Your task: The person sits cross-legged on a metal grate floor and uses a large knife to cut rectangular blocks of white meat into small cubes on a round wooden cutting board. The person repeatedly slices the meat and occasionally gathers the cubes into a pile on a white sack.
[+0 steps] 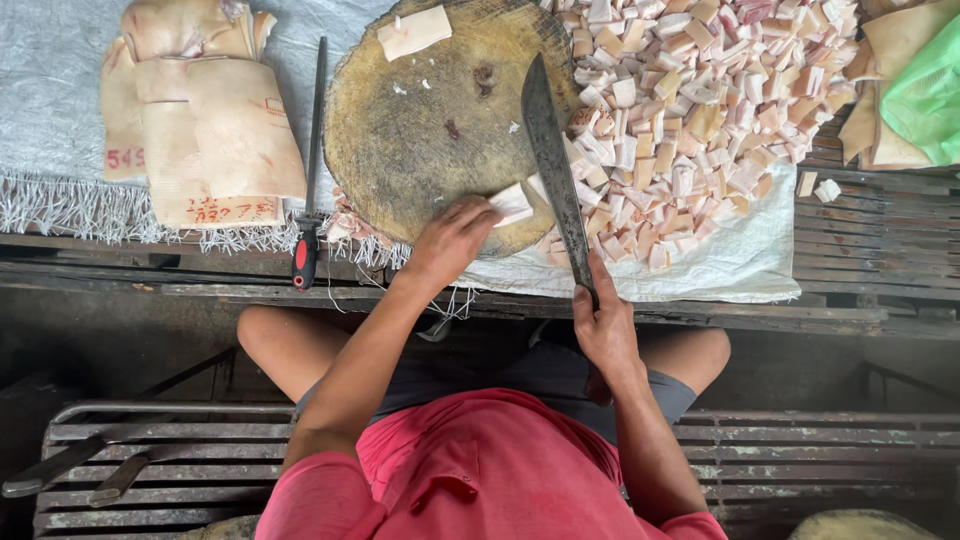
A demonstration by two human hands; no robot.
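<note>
A round, worn wooden chopping block lies on a white sheet. My left hand rests at its near edge, fingers on a small pale piece of pork fat. My right hand grips the handle of a long dark cleaver, whose blade lies across the block's right edge, just right of the piece. Another pale slab sits at the block's far edge.
A big heap of cut fat cubes lies right of the block. Stacked pork skin slabs lie at left, a sharpening steel with red-black handle beside them. A green bag sits at far right. Two tools lie on the slatted bench.
</note>
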